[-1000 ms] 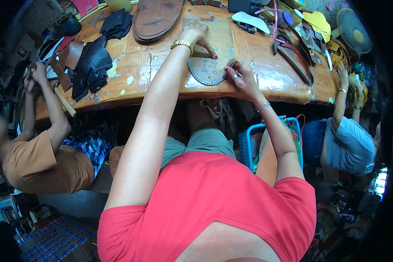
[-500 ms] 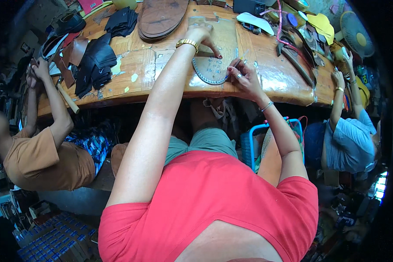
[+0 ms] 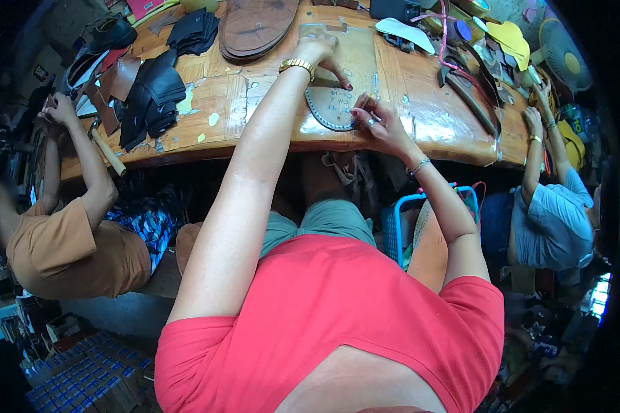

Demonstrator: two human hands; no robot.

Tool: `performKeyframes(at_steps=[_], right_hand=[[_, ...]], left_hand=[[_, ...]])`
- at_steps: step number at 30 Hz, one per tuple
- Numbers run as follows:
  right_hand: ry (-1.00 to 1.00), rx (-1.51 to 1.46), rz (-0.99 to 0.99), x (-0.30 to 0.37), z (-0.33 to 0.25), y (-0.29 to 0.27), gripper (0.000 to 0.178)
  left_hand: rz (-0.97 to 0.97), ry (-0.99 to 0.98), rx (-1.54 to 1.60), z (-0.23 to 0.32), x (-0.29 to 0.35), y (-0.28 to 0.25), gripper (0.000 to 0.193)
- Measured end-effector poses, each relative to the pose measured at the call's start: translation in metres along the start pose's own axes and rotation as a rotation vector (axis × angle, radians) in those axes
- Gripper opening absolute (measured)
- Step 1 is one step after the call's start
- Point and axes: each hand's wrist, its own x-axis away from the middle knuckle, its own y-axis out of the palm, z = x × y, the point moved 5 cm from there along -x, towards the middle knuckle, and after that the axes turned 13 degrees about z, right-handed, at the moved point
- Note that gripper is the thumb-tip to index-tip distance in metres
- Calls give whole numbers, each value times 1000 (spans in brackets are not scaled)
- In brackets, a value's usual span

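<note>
A translucent, tan template lies on the wooden table, its rounded near end lined with small holes and bearing handwritten marks. My left hand presses on its left side, thumb spread away from the other fingers; a gold watch circles that wrist. At the right of the curved edge, my right hand is closed in a pinch on a thin pen-like tool, whose tip meets the rim of the template. Rings show on this hand. Most of the tool is hidden by the fingers.
Brown leather ovals and black leather pieces lie left of the template. A hammer rests on the right, near a pink cord. Below the table stands a blue basket. Co-workers sit at both sides.
My right hand has shifted slightly left and toward me along the curved edge of the template. My left hand keeps its place on the template.
</note>
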Motion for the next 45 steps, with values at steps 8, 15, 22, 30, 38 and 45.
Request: performKeyframes(at_steps=[8, 15, 22, 30, 38, 45], right_hand=[[-44, 23, -37, -2, -5, 8, 16], [-66, 26, -66, -4, -5, 13, 17], [254, -164, -51, -6, 8, 16, 15], [171, -163, -76, -11, 6, 21, 14], [-133, 85, -119, -15, -11, 28, 20], [286, -362, -69, -18, 0, 25, 20]], left_hand=[[18, 4, 7, -2, 0, 3, 126], [75, 30, 3, 1, 2, -2, 123], [100, 64, -31, 0, -2, 3, 121], [33, 55, -60, -2, -5, 5, 120], [48, 109, 60, -23, -26, 23, 115], [12, 64, 109, -18, -19, 18, 113]])
